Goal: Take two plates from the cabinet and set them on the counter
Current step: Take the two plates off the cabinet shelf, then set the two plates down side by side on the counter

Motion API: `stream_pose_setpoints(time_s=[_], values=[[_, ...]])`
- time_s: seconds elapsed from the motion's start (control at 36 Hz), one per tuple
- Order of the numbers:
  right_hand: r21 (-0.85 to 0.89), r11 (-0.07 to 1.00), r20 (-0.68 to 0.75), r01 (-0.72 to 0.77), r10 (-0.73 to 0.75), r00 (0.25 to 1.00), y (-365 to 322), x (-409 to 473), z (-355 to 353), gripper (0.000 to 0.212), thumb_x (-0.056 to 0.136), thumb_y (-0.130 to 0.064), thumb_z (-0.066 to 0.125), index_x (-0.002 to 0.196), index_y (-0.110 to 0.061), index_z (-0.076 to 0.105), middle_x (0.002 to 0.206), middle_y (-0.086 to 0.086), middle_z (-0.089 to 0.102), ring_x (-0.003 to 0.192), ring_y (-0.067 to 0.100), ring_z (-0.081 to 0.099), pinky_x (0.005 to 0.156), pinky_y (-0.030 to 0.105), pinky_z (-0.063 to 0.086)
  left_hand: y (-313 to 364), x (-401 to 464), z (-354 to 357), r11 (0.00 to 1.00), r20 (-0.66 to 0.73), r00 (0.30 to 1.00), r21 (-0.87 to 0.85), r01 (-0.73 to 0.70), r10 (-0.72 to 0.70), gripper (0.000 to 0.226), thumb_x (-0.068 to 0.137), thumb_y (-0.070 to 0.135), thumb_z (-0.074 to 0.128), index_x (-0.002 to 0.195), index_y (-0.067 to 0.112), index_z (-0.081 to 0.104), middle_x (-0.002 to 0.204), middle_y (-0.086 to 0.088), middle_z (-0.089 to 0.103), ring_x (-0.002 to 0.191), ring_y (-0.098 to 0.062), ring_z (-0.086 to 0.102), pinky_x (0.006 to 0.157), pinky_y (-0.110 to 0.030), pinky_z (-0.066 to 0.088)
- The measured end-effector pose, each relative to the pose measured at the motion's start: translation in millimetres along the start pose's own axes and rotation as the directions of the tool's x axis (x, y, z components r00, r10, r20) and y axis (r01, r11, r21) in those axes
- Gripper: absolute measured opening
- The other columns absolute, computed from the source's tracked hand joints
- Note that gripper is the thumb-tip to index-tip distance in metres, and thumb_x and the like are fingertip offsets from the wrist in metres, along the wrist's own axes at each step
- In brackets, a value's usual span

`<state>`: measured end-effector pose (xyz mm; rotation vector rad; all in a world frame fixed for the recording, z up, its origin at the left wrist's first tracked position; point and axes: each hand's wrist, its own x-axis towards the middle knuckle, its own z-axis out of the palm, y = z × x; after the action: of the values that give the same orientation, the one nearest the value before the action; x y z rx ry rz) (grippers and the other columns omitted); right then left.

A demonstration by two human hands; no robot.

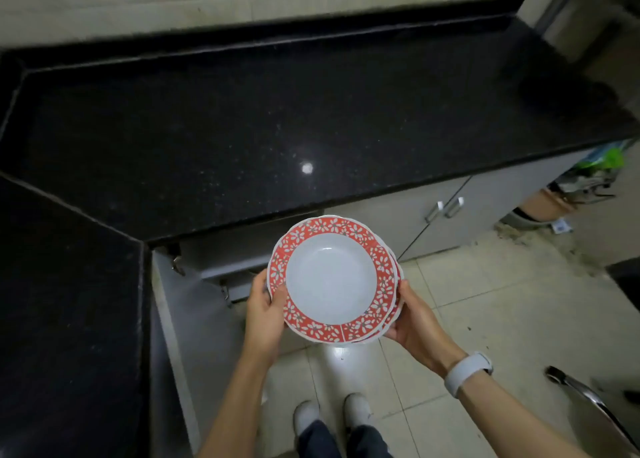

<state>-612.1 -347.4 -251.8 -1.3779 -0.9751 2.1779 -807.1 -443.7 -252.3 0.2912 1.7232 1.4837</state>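
Observation:
A stack of white plates (330, 277) with red floral rims is held level in the air, just in front of the counter's front edge. My left hand (265, 310) grips the stack's left rim, thumb on top. On the right rim sits my right hand (414, 322), with a white watch on that wrist. At least two plates show in the stack; how many lie under the top one I cannot tell. Below and behind the plates the cabinet (214, 260) stands with its door (194, 319) swung open. The black granite counter (277, 122) stretches beyond the plates.
The counter turns an L-corner at the left (69, 284). Two shut grey cabinet doors with metal handles (445, 208) lie to the right. A basket and clutter (568, 194) stand on the tiled floor at far right. A metal chair leg (588, 398) shows at lower right.

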Motion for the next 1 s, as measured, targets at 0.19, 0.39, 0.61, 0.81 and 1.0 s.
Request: stream_pose_setpoints(time_s=[0.19, 0.39, 0.61, 0.81, 1.0], values=[[-0.124, 0.982, -0.129, 0.145, -0.161, 0.978, -31.8, -10.4, -7.3, 0.023, 0.094, -0.031, 0.037, 0.094, -0.021, 0.058, 0.063, -0.009, 0.072, 0.059, 0.005, 0.066, 0.055, 0.027, 0.055, 44.2, 0.8, 30.4, 0.998, 0.081, 0.995, 0.036, -0.057, 0.054, 0.023, 0.092, 0.017, 0.050, 0.103, 0.038, 0.050, 0.121, -0.005, 0.060, 0.109, -0.025, 0.059, 0.094, -0.052, 0.050], [-0.234, 0.946, -0.277, 0.225, -0.286, 0.917, -81.6, -14.3, -41.3, 0.029, 0.095, -0.034, 0.033, 0.108, -0.015, 0.052, 0.094, 0.005, 0.067, 0.079, 0.021, 0.067, 0.065, 0.035, 0.056, 89.7, 12.3, 91.5, 0.987, 0.137, 0.981, 0.064, -0.149, 0.139, 0.021, 0.093, 0.021, 0.048, 0.113, 0.026, 0.044, 0.118, -0.004, 0.057, 0.106, -0.020, 0.057, 0.091, -0.042, 0.050], [-0.354, 0.884, -0.325, 0.304, -0.421, 0.847, -169.3, -6.0, -108.0, 0.023, 0.096, -0.033, 0.029, 0.109, -0.023, 0.044, 0.098, 0.004, 0.061, 0.082, 0.018, 0.061, 0.065, 0.035, 0.054, 147.8, 35.7, 183.5, 0.989, 0.156, 0.978, 0.018, -0.145, 0.141, 0.030, 0.089, 0.026, 0.056, 0.118, 0.024, 0.049, 0.109, 0.000, 0.061, 0.096, -0.019, 0.062, 0.077, -0.037, 0.055], [-0.371, 0.873, -0.381, 0.315, -0.453, 0.806, -253.4, 20.2, -197.3, 0.028, 0.092, -0.024, 0.046, 0.115, -0.010, 0.046, 0.089, 0.003, 0.060, 0.075, 0.018, 0.063, 0.057, 0.035, 0.060, 182.9, 74.8, 265.3, 0.976, 0.026, 0.995, -0.197, -0.087, 0.094, 0.035, 0.088, 0.013, 0.056, 0.122, 0.014, 0.049, 0.116, -0.008, 0.062, 0.099, -0.025, 0.063, 0.072, -0.036, 0.055], [-0.338, 0.875, -0.451, 0.346, -0.474, 0.756, -318.3, 53.4, -264.1, 0.033, 0.090, -0.015, 0.048, 0.122, -0.011, 0.040, 0.110, 0.010, 0.057, 0.075, 0.017, 0.062, 0.042, 0.023, 0.055, 203.5, 113.5, 343.3, 0.925, -0.015, 0.999, -0.379, 0.024, -0.032, 0.043, 0.084, 0.004, 0.053, 0.125, 0.012, 0.046, 0.121, -0.012, 0.061, 0.098, -0.028, 0.064, 0.070, -0.043, 0.058]])
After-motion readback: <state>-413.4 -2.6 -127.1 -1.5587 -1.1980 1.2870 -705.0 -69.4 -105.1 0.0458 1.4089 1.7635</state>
